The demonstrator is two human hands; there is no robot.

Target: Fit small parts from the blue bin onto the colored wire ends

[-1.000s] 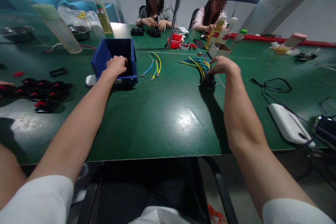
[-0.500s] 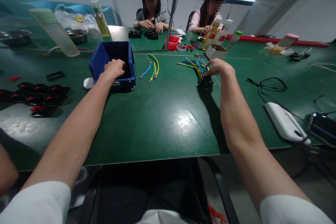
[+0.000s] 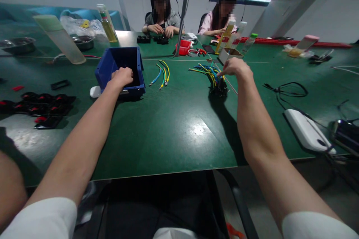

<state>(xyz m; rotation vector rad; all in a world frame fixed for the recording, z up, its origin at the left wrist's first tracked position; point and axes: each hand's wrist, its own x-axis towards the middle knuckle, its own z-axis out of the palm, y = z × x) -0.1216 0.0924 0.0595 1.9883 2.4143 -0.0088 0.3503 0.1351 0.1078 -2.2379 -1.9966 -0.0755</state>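
Observation:
My left hand (image 3: 122, 77) reaches over the front of a blue plastic bin (image 3: 137, 90). Its fingers curl down inside, where the bin's dark interior hides the fingertips and anything they touch. At the right, my right hand (image 3: 237, 68) bends down over a bundle of blue, green and yellow wires (image 3: 209, 69), its fingers closed at the wires' near end. Black parts (image 3: 219, 89) lie just below that hand, at the bundle's end. Between the two hands, several loose wires (image 3: 163, 74) with metal terminals rest on the green table.
Black parts with red pieces (image 3: 42, 104) lie at the left. A tilted bottle (image 3: 63, 43) stands behind them. A white power bank (image 3: 308, 130) and a coiled black cable (image 3: 291, 89) are at the right. Two people sit across the table. A small box (image 3: 228, 56) stands beyond my right hand.
My right hand has shifted slightly at the wire bundle. My left hand stays in the bin. The whole view has tipped a little.

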